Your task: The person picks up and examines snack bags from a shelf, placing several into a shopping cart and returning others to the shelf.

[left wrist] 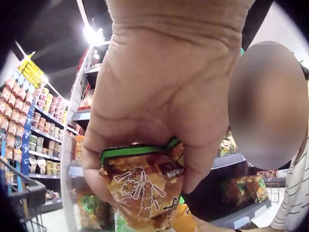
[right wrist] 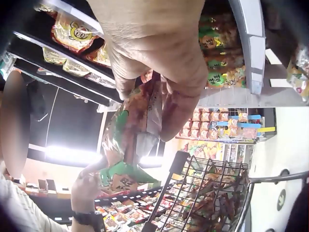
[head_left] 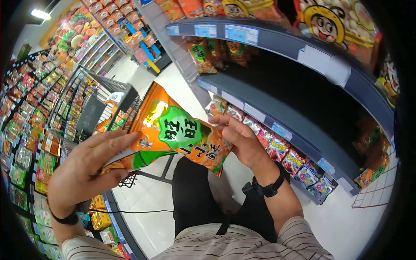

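Observation:
An orange snack bag (head_left: 180,130) with a green emblem is held tilted in front of the body, between both hands. My left hand (head_left: 84,167) pinches its left end, fingers on top and thumb below. Under it, a second bag (head_left: 145,159) with a green band shows at the same grip. In the left wrist view a brown snack bag (left wrist: 145,188) with a green top edge sits between thumb and fingers. My right hand (head_left: 245,141) holds the right end; the right wrist view shows the bag (right wrist: 128,125) between its thumb and fingers.
Just beyond the left hand stands a wire shopping cart (head_left: 132,93) with orange bags in it. At right, a dark shelf (head_left: 268,91) carries several orange bags (head_left: 201,56) at its far end, with colourful packs (head_left: 277,147) below. Packed snack displays (head_left: 26,125) line the left side.

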Tool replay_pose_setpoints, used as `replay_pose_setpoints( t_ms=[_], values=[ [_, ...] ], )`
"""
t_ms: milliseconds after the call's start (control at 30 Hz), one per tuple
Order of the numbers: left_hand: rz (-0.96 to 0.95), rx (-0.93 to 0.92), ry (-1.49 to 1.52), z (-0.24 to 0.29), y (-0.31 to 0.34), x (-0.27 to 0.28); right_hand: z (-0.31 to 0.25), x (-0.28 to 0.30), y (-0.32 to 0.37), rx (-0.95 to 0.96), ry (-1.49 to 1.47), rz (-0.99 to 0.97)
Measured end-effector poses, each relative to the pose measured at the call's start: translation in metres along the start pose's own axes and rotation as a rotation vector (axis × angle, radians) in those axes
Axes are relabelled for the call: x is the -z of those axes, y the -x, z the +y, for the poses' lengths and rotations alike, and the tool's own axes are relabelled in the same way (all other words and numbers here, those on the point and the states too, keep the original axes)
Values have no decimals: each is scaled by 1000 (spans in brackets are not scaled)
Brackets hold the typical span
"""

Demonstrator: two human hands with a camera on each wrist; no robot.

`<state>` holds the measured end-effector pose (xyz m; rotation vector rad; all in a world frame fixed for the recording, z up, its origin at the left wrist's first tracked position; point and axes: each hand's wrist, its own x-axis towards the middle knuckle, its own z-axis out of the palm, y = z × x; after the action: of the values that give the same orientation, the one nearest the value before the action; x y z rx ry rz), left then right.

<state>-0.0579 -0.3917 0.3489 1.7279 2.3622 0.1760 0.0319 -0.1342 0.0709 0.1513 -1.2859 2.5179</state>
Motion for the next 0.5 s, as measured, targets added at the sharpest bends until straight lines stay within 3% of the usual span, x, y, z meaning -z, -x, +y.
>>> replay_pose_setpoints(
  t_ms=[67, 233, 333, 367, 500],
  values=[
    [9, 17, 62, 1, -12, -18, -1, 18, 14, -8, 76, -12],
    [7, -205, 49, -2, -55, -53, -25, 53, 60, -158, 77, -54],
    [-85, -206, 263, 1, -92, -71, -35, 66, 86, -180, 130, 26],
    [-130, -215, 355, -6, -114, -81, -38, 80, 103, -165, 120, 134],
    [-90, -61, 744, -28, -152, -114, -38, 114, 133, 10, 78, 349]
  ],
)
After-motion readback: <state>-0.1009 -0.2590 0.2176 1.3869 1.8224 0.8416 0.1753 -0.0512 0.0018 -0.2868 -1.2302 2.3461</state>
